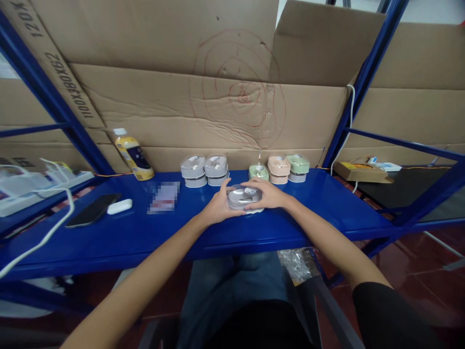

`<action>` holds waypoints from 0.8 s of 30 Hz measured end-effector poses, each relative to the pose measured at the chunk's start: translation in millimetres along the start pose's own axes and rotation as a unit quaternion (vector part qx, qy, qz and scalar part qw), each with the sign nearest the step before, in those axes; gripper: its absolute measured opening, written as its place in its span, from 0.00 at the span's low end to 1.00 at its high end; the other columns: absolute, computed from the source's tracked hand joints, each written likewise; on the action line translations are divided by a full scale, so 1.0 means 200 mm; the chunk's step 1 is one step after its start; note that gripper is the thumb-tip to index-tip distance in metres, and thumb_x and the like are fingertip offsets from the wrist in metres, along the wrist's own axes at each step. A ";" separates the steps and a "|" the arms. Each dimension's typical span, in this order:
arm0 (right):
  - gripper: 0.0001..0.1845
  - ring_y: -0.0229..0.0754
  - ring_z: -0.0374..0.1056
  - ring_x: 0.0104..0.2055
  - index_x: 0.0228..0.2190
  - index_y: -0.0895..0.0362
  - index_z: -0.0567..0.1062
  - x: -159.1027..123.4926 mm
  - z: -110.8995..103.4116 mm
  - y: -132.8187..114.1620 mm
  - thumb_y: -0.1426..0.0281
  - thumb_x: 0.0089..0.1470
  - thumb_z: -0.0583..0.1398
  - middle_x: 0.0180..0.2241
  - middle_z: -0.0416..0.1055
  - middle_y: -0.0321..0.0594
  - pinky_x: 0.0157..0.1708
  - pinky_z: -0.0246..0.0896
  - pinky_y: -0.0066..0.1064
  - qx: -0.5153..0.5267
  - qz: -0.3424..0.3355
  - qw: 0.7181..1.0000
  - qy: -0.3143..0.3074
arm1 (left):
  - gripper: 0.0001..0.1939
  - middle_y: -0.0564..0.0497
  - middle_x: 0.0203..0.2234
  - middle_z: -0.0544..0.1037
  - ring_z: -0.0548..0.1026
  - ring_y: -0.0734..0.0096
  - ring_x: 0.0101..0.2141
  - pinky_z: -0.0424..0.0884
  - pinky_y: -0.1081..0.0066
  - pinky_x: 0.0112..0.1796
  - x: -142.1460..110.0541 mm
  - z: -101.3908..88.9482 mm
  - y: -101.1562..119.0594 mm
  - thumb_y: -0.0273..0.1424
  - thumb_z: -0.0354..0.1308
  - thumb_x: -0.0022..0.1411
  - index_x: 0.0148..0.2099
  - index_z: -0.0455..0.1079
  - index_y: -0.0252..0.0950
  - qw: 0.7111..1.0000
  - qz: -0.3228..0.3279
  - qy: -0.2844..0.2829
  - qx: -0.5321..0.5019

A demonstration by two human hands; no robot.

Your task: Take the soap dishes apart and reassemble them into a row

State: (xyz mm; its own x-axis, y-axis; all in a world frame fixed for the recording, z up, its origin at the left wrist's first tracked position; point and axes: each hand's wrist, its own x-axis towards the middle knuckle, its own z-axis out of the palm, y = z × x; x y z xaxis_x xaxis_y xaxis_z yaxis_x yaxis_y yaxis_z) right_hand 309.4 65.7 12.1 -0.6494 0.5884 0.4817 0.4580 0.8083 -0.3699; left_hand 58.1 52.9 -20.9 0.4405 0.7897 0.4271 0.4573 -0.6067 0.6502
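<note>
Between both hands is a grey oval box with a clear lid, held near the middle of the blue table. My left hand grips its left end, thumb up and fingers round the side. On its right end, my right hand is closed in the same way. A white edge shows beneath the box. Behind it stand two grey oval boxes to the left. A green oval box, partly hidden by my right hand, a peach one and another green one stand to the right.
On the left of the blue table are a yellow bottle, a dark phone, a white case and a blurred-out flat item. A white cable crosses the left edge. Cardboard closes off the back.
</note>
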 end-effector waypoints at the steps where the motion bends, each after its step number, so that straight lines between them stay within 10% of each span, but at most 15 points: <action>1: 0.46 0.53 0.71 0.54 0.62 0.56 0.73 0.00 0.00 0.00 0.50 0.47 0.74 0.53 0.71 0.50 0.59 0.66 0.47 0.002 -0.002 1.000 -0.008 | 0.67 0.33 0.60 0.73 0.73 0.40 0.60 0.67 0.43 0.60 0.00 0.00 0.01 0.47 0.78 0.46 0.75 0.40 0.37 1.000 0.000 0.001 0.000; 18: 0.44 0.51 0.71 0.50 0.65 0.47 0.71 0.03 -0.06 -0.03 0.52 0.49 0.73 0.49 0.71 0.45 0.54 0.67 0.45 -0.033 -0.001 0.995 -0.094 | 0.67 0.33 0.65 0.68 0.68 0.40 0.65 0.65 0.45 0.63 0.03 0.00 0.04 0.48 0.77 0.47 0.77 0.40 0.37 0.997 0.031 -0.033 0.060; 24: 0.45 0.55 0.69 0.59 0.65 0.49 0.70 0.00 -0.04 0.04 0.52 0.49 0.74 0.57 0.71 0.48 0.61 0.64 0.49 -0.017 0.005 0.997 -0.072 | 0.47 0.38 0.66 0.67 0.67 0.43 0.65 0.63 0.49 0.65 -0.02 -0.07 0.07 0.48 0.71 0.55 0.71 0.59 0.39 0.988 0.072 -0.062 0.124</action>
State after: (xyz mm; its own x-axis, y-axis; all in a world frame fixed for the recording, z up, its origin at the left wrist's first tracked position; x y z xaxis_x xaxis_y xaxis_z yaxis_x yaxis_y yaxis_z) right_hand 317.9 72.9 15.2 -0.7235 0.5902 0.3581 0.4843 0.8036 -0.3460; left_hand 52.3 43.3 -4.7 0.5996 0.6854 0.4132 0.5509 -0.7279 0.4081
